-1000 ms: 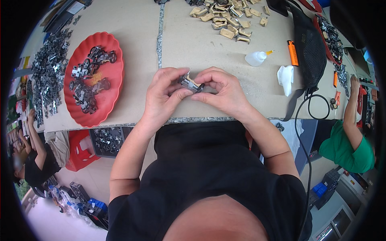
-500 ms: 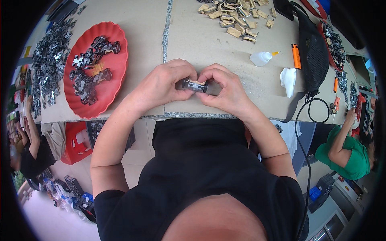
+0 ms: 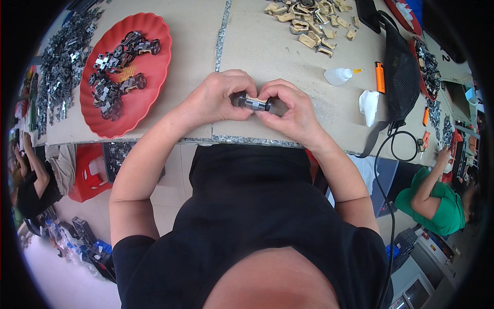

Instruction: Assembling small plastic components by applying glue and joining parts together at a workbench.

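Between my two hands, just above the table near its front edge, is a small wheeled part (image 3: 256, 105), silver in the middle with dark wheel-like ends and a bit of tan along its top. My left hand (image 3: 224, 97) pinches its left end between thumb and fingers. At the other end, my right hand (image 3: 292, 109) grips it the same way, the fingertips of both hands nearly meeting. Fingers partly cover the piece. To the left, a red scalloped plate (image 3: 153, 85) bears several similar silver and black wheeled pieces (image 3: 109, 95).
Tan clip-shaped pieces (image 3: 309, 23) lie heaped at the back. Right of my hands are a white squeeze bottle (image 3: 337, 76), an orange lighter-like item (image 3: 380, 77), white tissue (image 3: 368, 105) and a black bag (image 3: 402, 77) with a strap. Dark metal parts (image 3: 59, 72) pile up far left. Co-workers sit at both sides.
The view has shifted slightly, so the plate and table sit a little differently in it. Both hands still hold the wheeled part, which appears slightly tilted.
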A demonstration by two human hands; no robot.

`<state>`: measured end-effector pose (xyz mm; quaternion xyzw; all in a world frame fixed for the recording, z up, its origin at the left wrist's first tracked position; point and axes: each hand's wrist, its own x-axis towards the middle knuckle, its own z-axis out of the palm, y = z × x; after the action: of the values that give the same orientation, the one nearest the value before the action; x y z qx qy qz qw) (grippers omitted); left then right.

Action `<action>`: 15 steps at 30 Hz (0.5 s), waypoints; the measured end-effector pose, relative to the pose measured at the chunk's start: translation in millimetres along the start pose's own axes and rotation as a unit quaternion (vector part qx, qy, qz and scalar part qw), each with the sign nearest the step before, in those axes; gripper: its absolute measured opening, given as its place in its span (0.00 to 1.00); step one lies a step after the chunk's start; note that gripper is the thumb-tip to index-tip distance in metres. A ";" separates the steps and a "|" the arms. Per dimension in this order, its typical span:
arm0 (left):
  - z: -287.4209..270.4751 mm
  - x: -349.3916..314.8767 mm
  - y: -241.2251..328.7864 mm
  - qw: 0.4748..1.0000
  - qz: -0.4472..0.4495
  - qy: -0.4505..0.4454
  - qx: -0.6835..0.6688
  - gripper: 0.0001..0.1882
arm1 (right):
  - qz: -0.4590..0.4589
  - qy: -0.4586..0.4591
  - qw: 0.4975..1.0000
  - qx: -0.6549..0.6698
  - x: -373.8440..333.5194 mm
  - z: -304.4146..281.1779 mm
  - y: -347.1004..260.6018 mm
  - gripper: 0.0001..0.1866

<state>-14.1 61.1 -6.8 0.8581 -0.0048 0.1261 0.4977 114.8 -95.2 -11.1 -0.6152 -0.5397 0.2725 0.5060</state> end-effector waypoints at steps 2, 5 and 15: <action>-0.6 -0.3 1.2 1.000 0.001 0.004 0.014 0.12 | -0.005 0.001 1.000 -0.002 0.8 1.4 -0.1 0.12; -3.8 1.3 0.9 0.997 0.047 -0.002 0.058 0.12 | -0.009 0.005 1.000 -0.007 1.4 2.3 0.1 0.12; -0.4 1.3 -4.8 0.995 0.095 0.012 0.040 0.13 | -0.010 -0.009 1.000 -0.014 2.3 0.0 1.3 0.12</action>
<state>-12.3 64.0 -10.5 0.8716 -0.0756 0.1830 0.4484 115.9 -93.0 -11.8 -0.6143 -0.5543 0.2649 0.4952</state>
